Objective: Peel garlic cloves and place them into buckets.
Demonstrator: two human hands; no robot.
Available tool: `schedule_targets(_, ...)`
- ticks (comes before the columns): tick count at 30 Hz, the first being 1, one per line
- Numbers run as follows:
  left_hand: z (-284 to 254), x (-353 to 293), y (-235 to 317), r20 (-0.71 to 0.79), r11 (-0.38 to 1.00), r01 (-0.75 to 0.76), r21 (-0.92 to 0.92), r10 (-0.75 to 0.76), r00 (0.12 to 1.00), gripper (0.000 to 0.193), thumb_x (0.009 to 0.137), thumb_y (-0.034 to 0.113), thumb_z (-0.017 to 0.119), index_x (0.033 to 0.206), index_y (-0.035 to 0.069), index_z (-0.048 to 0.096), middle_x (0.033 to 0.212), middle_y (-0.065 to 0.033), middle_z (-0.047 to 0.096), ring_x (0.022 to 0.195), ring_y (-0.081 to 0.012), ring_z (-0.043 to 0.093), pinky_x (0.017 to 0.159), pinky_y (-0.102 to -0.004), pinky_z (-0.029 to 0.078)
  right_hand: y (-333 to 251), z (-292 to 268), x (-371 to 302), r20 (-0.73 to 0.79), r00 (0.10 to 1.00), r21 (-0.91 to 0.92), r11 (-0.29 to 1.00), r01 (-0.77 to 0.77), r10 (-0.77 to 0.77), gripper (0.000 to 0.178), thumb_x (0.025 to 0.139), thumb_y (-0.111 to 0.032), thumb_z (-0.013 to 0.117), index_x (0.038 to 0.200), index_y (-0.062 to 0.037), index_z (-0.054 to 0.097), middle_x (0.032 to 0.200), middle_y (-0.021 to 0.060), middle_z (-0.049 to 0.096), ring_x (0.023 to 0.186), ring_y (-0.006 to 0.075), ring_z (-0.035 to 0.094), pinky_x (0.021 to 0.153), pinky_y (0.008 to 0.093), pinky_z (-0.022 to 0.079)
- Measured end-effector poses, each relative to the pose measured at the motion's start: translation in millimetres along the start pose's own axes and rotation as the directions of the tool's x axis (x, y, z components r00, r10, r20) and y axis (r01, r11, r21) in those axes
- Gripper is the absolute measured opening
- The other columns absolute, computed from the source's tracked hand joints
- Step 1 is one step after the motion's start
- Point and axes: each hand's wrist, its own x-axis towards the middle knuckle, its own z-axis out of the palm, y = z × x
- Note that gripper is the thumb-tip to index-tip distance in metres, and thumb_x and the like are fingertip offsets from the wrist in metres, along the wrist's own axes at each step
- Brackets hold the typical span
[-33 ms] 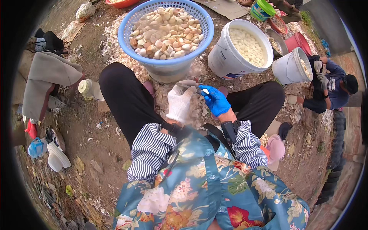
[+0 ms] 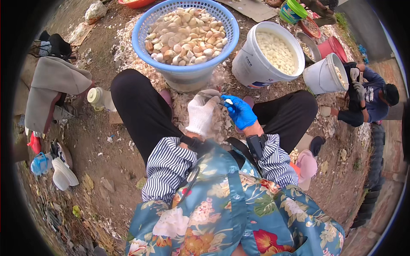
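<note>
Between my knees, my two gloved hands meet over a litter of garlic skins (image 2: 222, 128). My right hand (image 2: 241, 114), in a blue glove, is closed with a white peeled garlic clove (image 2: 229, 101) at its fingertips. A small dark thing by those fingertips is too blurred to name. My left hand (image 2: 200, 114), in a white knit glove with greyish fingertips, is closed close to the right; what it pinches is hidden. Ahead of my hands, a blue perforated basket (image 2: 232, 36) full of unpeeled garlic cloves (image 2: 188, 36) sits on a pale bucket (image 2: 188, 81).
A white bucket (image 2: 245, 64) of peeled cloves stands ahead right, beside another white bucket (image 2: 316, 81). A person (image 2: 376, 100) sits at the far right. At left are a cloth-draped seat (image 2: 55, 83) and a lidded plastic jar (image 2: 99, 99).
</note>
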Motion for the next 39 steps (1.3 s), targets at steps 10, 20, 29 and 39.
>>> schedule_targets(10, -4, 2, -4, -0.094, 0.994, 0.090, 0.056, -0.084, 0.992, 0.010, 0.080, 0.002, 0.059, 0.089, -0.001, 0.061, 0.080, -0.0062, 0.064, 0.069, -0.0106, 0.058, 0.064, -0.0225, 0.045, -2, 24, -7, -0.107, 0.993, -0.239, 0.967, -0.082, 0.058, 0.026, 0.083, -0.016, 0.060, 0.106, -0.0037, 0.061, 0.092, -0.0004, 0.063, 0.070, 0.0044, 0.053, 0.061, 0.0155, 0.043)
schedule_targets(20, -8, 1, -4, -0.125, 0.895, 0.134, 0.426, -0.089, 0.988, 0.011, 0.078, 0.006, 0.055, 0.083, -0.001, 0.060, 0.071, -0.0089, 0.063, 0.062, -0.0153, 0.058, 0.059, -0.0281, 0.046, 3, 11, -2, -0.053, 0.994, -0.467, 0.882, 0.059, -0.094, 0.027, 0.078, -0.007, 0.065, 0.104, -0.0027, 0.061, 0.094, 0.0010, 0.063, 0.072, 0.0055, 0.053, 0.064, 0.0188, 0.042)
schedule_targets(29, -2, -1, -3, -0.009, 0.927, 0.308, 0.214, -0.314, 0.950, 0.011, 0.078, 0.010, 0.060, 0.082, -0.001, 0.059, 0.065, -0.0062, 0.060, 0.054, -0.0110, 0.055, 0.050, -0.0239, 0.043, -151, 10, 15, -0.171, 0.712, -0.582, 0.653, 0.485, -0.681, 0.022, 0.079, -0.007, 0.064, 0.102, -0.0077, 0.065, 0.089, -0.0017, 0.064, 0.066, 0.0016, 0.050, 0.056, 0.0146, 0.036)
schedule_targets(39, -2, -3, -11, 0.009, 0.907, 0.298, 0.296, -0.315, 0.949, 0.019, 0.078, 0.016, 0.061, 0.085, -0.002, 0.061, 0.068, -0.0079, 0.062, 0.058, -0.0133, 0.057, 0.053, -0.0273, 0.045, -232, 72, 119, 0.277, 0.775, -0.820, 0.281, 0.499, -0.567, 0.029, 0.075, -0.001, 0.064, 0.103, -0.0030, 0.062, 0.096, 0.0055, 0.065, 0.079, 0.0114, 0.059, 0.071, 0.0236, 0.048)
